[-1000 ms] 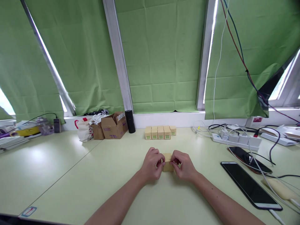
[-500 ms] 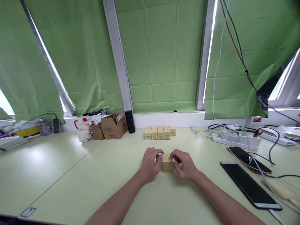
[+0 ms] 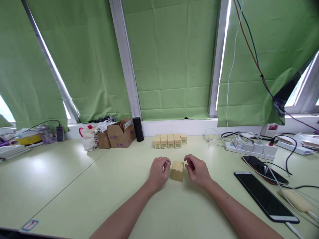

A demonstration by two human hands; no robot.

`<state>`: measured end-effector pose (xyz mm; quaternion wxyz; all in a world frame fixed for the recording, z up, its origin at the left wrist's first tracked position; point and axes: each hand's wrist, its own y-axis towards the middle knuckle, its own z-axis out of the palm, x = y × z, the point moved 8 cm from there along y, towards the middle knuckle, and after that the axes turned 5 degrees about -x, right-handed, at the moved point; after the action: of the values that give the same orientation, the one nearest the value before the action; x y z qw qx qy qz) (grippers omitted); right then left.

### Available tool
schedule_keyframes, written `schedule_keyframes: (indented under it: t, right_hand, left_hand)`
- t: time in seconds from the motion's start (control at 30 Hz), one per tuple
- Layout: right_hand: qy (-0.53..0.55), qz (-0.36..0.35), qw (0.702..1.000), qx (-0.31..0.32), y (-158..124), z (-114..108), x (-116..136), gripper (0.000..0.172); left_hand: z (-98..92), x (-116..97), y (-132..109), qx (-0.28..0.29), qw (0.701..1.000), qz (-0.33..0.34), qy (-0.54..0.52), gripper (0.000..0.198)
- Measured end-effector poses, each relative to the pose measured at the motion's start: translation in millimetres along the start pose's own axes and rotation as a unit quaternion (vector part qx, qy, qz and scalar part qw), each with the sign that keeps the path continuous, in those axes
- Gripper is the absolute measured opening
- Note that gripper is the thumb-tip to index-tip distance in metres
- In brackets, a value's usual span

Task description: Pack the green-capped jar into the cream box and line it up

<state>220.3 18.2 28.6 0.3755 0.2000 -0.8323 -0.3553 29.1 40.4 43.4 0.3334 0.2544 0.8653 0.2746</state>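
Note:
A small plain brown cardboard box (image 3: 177, 172) stands on the table between my hands, turned slightly, its top flap seemingly closed. Just left of it is my left hand (image 3: 159, 173), fingers loosely curled and holding nothing. My right hand (image 3: 198, 171) hovers to the right of the box, thumb and index finger apart with nothing between them. Beyond the hands, several similar small boxes (image 3: 170, 141) with green-edged labels stand in a row near the wall, one of them set slightly back at the right end.
On the right lie a large phone (image 3: 265, 196), a second dark phone (image 3: 265, 169), a power strip (image 3: 251, 150) and tangled cables. At the back left stand an open carton (image 3: 121, 136), a black cylinder (image 3: 138, 129) and a white bag (image 3: 89, 137). A seam crosses the table (image 3: 74, 205) at left.
Both hands have come off the small box: my right hand moved right and my left fingers drew back left. The box now stands free, slightly turned and a little further left.

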Motion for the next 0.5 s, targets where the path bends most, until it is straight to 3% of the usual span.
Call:
schedule_keyframes:
  t: [0.23,0.5]
  right_hand:
    - [0.049,-0.057,0.995,0.063,-4,1,24,0.026]
    - [-0.006,-0.026,0.998,0.051,-4,7,5,0.028]
  left_hand:
    - [11.3,12,-4,0.041,0.999,-0.034,-0.01,0.038]
    - [14.7,9,-3,0.06,0.998,-0.03,0.005,0.024]
